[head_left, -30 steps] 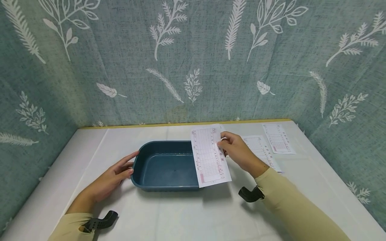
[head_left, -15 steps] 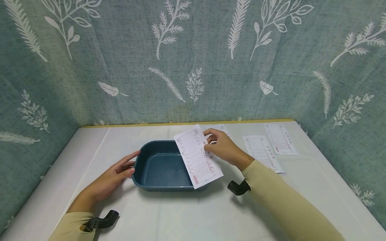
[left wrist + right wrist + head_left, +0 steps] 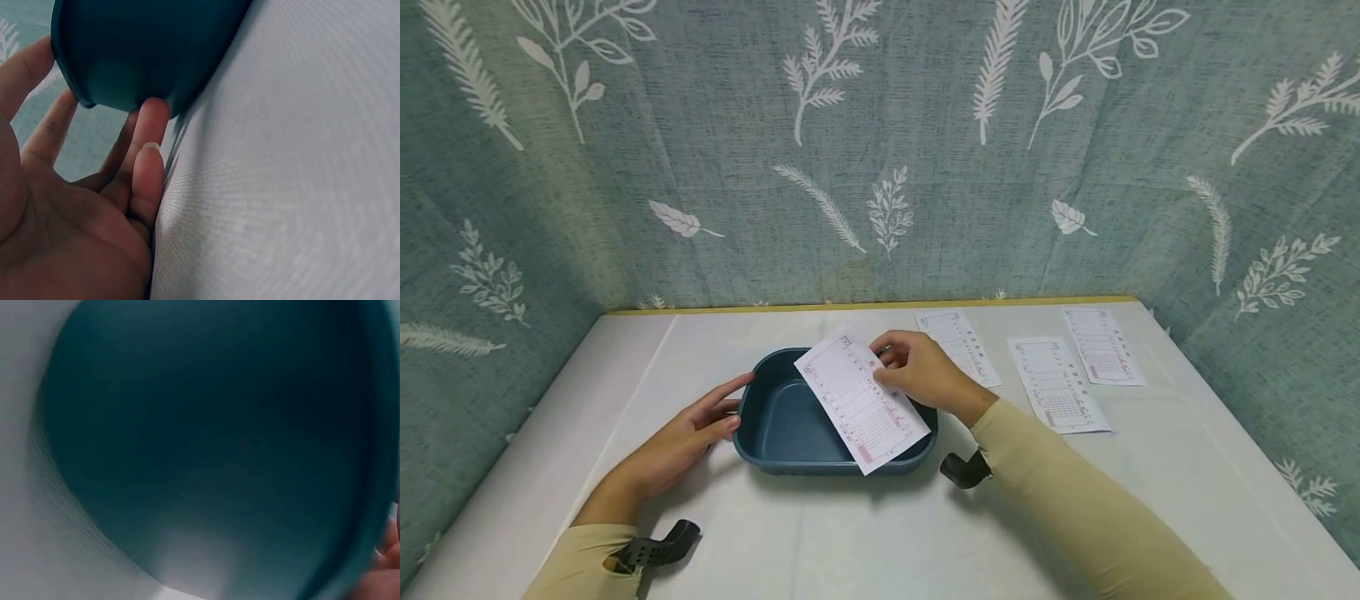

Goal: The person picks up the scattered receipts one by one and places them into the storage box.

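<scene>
A dark teal plastic basin [image 3: 797, 417] stands on the white-covered table. My right hand [image 3: 917, 367] pinches a printed paper form [image 3: 857, 400] by its right edge, holding it slantwise above the basin's right half. In the right wrist view the basin's outer wall [image 3: 206, 425] fills most of the picture, with only a bit of the hand at the right edge. My left hand [image 3: 681, 442] rests against the basin's left end, its fingers fairly straight. The left wrist view shows those fingertips touching the basin's wall [image 3: 144, 56].
To the right lie three more printed forms: one behind my right hand [image 3: 955, 337], one in the middle [image 3: 1056, 383] and one farthest right [image 3: 1101, 346]. A patterned green cloth [image 3: 850, 167] hangs behind and beside the table.
My right hand has moved left with the paper form, bringing it from the basin's right end over its inside and tilting it. The left hand has stayed at the basin.
</scene>
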`<state>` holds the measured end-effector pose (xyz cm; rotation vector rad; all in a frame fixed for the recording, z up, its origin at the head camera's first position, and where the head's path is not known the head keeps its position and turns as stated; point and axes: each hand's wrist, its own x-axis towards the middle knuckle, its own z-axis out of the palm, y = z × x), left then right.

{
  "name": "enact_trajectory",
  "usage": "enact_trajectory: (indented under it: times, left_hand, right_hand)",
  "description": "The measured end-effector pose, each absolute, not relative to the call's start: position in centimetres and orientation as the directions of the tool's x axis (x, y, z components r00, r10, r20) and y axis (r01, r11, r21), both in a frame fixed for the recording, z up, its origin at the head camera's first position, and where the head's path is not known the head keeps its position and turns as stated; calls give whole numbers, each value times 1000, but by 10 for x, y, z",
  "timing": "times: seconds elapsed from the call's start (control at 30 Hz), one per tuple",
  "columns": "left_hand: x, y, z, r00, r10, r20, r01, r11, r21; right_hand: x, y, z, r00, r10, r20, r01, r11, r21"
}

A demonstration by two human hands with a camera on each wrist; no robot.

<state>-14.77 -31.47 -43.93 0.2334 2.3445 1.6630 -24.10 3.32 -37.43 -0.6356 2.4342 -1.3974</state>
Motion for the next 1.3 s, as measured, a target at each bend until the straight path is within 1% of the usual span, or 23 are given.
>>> enact_trajectory:
  times: [0.27,0.57,0.77,1.0,1.17,1.3]
  left_hand:
    - [-147,-314,-438,-955,267,-128,-31,340,940]
    - [-147,-314,-439,-957,259,-130,-26,370,929]
    - [-146,-313,-437,-959,250,-135,-34,372,928]
    - [-144,-313,-433,-957,263,-119,-3,405,914]
    - [-145,-312,-432,-958,252,-140,-27,404,914]
    - [-145,-312,-433,-958,241,-156,-45,411,911]
  right_hand:
    - [-246,21,-382,-851,-524,39,-336,486,-807]
    - [-250,14,-384,-829,-559,-5,-356,536,-765]
    - [-251,13,-385,-793,-608,-28,-417,577,-703]
    - [-249,11,-389,-764,-644,-42,-477,607,-635]
    - [-247,9,-394,-755,-655,-20,-517,614,-596]
    - [-246,8,-397,-746,-665,-40,-540,638,-549]
